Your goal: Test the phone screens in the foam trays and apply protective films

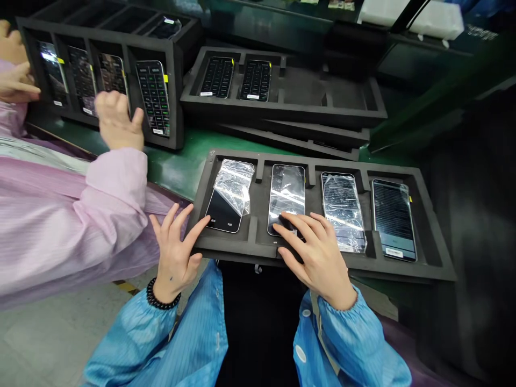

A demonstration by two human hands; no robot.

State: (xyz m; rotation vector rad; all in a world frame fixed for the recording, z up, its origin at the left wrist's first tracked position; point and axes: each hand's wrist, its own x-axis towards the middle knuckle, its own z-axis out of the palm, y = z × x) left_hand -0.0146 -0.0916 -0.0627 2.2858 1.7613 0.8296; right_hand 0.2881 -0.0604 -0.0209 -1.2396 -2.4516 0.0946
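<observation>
Four near phones (287, 188) lie in one near tray (237, 248), two far phones (255, 80) in one far tray (282, 114), and four left phones (154, 99) in the front of one left tray (176, 97), ten in all, while any behind that front are too hidden to number. At least two lower trays (306, 129) show beneath the far one. The wearer has two hands, one left hand (177, 252) and one right hand (312, 250), and one bracelet (155, 299); at least two other hands (119, 119) are visible.
</observation>
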